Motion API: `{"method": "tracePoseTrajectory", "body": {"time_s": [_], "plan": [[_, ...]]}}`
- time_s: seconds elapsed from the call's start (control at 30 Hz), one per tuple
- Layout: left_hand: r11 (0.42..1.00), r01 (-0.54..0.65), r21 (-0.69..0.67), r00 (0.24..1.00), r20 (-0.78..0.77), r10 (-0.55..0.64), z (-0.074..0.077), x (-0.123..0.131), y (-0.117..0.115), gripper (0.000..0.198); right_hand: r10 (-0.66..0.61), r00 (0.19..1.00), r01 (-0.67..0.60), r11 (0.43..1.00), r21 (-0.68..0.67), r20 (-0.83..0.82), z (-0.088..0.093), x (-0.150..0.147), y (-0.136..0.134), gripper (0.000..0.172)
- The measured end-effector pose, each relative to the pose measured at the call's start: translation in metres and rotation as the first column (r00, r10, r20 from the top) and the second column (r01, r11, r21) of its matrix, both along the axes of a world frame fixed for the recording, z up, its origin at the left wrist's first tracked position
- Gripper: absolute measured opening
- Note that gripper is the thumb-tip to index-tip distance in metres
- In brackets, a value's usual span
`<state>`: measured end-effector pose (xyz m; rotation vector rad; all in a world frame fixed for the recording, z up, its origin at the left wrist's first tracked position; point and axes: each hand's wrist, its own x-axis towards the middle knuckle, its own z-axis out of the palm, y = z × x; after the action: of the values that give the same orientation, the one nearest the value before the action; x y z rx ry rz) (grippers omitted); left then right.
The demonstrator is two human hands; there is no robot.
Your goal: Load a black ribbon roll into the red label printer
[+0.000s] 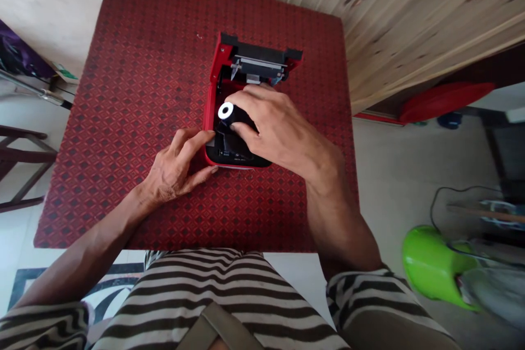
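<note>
A small red and black printer (210,120) stands on the table with its lid (262,60) raised at the back. My right hand (279,120) reaches over the open compartment, thumb and fingers closed around a roll (225,111). The roll's end is white with a dark hole in the middle, and its side looks dark; most of it is hidden under my fingers. My left hand (176,167) grips the printer's front left corner, fingertips on the rim and thumb against the front. Inside the compartment the dark floor shows only in part.
A red patterned cloth covers the table (135,87). Wood planks (369,22) rise along the back and right. A green bucket (430,262) is on the floor at the right, near a dark cable. Part of a wooden chair (24,169) shows at the left.
</note>
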<state>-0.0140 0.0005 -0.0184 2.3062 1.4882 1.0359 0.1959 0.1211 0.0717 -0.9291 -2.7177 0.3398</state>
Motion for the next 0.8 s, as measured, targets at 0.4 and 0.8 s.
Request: {"method": "tracePoseTrajectory", "body": {"time_s": [0.4,0.8], "plan": [[1.000,-0.001,0.008,0.999,-0.039,0.002,0.002,0.000,0.000,0.066,0.047,0.996,-0.055,0.994,0.094,0.082,-0.038,-0.005,0.029,0.023],[0.999,0.023,-0.047,0.997,0.071,-0.020,0.003,-0.008,0.001,0.076,0.077,0.997,-0.079,0.990,-0.113,-0.017,0.006,0.010,0.004,0.023]]}}
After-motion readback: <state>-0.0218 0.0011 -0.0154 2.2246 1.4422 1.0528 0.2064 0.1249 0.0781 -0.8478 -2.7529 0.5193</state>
